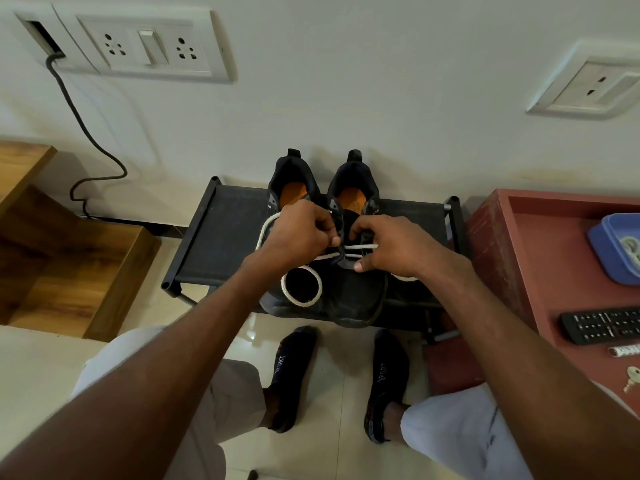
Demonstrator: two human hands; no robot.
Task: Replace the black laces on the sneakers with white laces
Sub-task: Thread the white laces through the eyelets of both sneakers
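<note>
1. Nearest to me I see glossy pale floor tiles [332, 382] under my socked feet.
2. My left hand [298, 233] and right hand [388, 247] each pinch the woven white lace [360, 247] over the right sneaker [356, 292].
3. Both black mesh sneakers stand at the middle of the dark fabric bench [221, 237], toes at its near edge.
4. Behind is a matte white wall [346, 98].

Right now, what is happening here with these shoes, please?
A person sits before a low black rack that holds a pair of black sneakers. Both hands work on the sneaker on the right: the left hand and the right hand each pinch a white lace with curled fingers, threading it across the eyelets. Loose loops of white lace lie over the other sneaker. The lacing is only partly done.
</note>
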